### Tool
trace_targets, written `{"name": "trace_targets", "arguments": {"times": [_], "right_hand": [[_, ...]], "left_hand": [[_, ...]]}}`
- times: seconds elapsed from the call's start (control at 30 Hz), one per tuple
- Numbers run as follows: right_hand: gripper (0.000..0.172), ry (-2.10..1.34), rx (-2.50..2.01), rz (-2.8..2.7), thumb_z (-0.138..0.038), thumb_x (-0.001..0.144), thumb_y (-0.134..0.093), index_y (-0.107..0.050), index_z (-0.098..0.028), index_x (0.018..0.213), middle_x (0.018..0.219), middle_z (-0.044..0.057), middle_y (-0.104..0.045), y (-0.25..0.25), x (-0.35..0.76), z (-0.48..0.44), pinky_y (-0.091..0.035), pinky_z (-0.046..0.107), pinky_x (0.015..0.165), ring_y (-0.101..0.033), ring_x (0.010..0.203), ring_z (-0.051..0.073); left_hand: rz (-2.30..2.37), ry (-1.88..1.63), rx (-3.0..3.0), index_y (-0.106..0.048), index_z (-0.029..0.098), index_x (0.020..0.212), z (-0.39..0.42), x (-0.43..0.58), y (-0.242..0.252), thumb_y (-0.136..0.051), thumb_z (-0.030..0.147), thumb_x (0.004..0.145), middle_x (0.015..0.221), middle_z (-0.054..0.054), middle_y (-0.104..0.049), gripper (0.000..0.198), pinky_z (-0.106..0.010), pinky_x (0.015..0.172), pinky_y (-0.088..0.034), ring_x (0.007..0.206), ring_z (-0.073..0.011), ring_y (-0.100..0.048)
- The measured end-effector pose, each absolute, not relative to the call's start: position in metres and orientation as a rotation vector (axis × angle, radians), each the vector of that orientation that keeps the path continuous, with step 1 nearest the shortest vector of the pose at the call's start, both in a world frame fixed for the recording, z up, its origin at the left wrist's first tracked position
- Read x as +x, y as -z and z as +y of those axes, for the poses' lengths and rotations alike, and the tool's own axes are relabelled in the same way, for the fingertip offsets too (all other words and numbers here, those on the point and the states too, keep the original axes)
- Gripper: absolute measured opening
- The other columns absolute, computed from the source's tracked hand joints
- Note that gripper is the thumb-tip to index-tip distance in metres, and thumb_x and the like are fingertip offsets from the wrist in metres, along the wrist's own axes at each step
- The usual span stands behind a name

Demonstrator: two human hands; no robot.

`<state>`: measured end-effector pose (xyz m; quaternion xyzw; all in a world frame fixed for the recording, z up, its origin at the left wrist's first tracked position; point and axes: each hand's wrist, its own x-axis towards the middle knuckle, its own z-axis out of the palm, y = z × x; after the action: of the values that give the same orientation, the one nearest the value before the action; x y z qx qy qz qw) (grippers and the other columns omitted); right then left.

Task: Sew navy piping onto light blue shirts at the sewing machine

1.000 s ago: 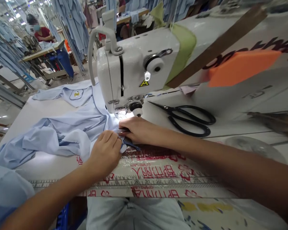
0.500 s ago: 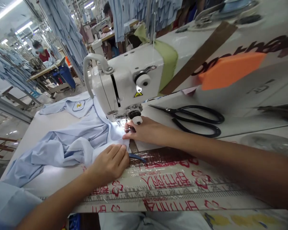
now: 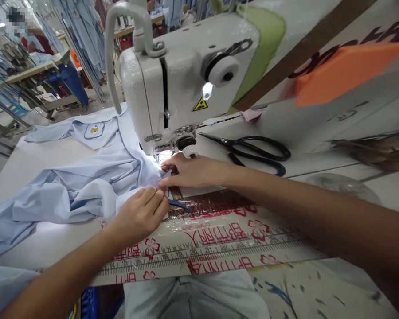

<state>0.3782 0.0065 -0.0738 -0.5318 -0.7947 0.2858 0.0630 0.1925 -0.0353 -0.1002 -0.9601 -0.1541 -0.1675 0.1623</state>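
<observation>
Where a wide white surface (image 3: 49, 155) is seen, a big white sewing machine (image 3: 182, 84) is set toward its far edge. Light blue cloth (image 3: 86, 188) is laid in loose folds from near the left edge to under the machine's head. A ruler strip (image 3: 199, 253) is stuck along the near edge. By the machine's head, the cloth is touched by the right hand (image 3: 189, 170), with thumb and first finger bent; whether anything is pinched cannot be told. Closer to the near edge, the cloth is pinched in the curled fingers of the left hand (image 3: 141, 212). Black scissors (image 3: 231, 142) are laid under the machine's arm. Just beside the left hand, a thin blue strip (image 3: 180, 205) is seen.
</observation>
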Motion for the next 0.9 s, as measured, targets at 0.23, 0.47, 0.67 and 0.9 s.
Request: {"name": "trace_targets", "arguments": {"times": [0.23,0.47,0.67,0.9], "right_hand": [[0.015,-0.646,-1.532,-2.507,-0.033,0.082,-0.055,-0.059,-0.018,0.08,0.074,0.003,-0.058,0.0779,0.3772,0.0035,-0.032,0.024,0.057,-0.05,0.064,0.013],[0.019,-0.551,-1.453,-2.583,-0.034,0.085,-0.05,-0.06,-0.018,0.083,0.074,0.004,-0.059,0.0789,0.3692,0.0053,-0.026,0.025,0.051,-0.046,0.057,0.012],[0.024,-0.542,-1.601,-2.575,-0.038,0.081,-0.054,-0.061,-0.016,0.087,0.08,0.007,-0.059,0.0766,0.374,0.0076,-0.029,0.024,0.051,-0.046,0.055,0.012],[0.017,-0.631,-1.34,-2.511,-0.035,0.084,-0.051,-0.058,-0.02,0.087,0.083,0.004,-0.06,0.0808,0.3729,0.0075,-0.031,0.025,0.057,-0.053,0.075,0.016]], "left_hand": [[-0.401,0.472,-2.762,-0.057,0.004,0.092,-0.0342,0.1912,0.0972,-0.042,0.007,0.089,0.094,-0.015,-0.064,0.017,-0.034,0.079,-0.052,0.096,-0.0217,-0.056],[-0.448,0.439,-2.726,-0.058,0.005,0.091,-0.0373,0.1895,0.0961,-0.043,0.005,0.088,0.094,-0.015,-0.064,0.015,-0.033,0.073,-0.053,0.089,-0.0211,-0.058],[-0.441,0.414,-2.752,-0.057,0.004,0.091,-0.0369,0.1933,0.0963,-0.042,0.005,0.088,0.097,-0.016,-0.064,0.016,-0.033,0.078,-0.051,0.092,-0.0206,-0.057],[-0.459,0.399,-2.729,-0.057,0.004,0.092,-0.0394,0.1917,0.0948,-0.044,0.006,0.087,0.098,-0.018,-0.063,0.014,-0.034,0.073,-0.052,0.091,-0.0225,-0.058]]}}
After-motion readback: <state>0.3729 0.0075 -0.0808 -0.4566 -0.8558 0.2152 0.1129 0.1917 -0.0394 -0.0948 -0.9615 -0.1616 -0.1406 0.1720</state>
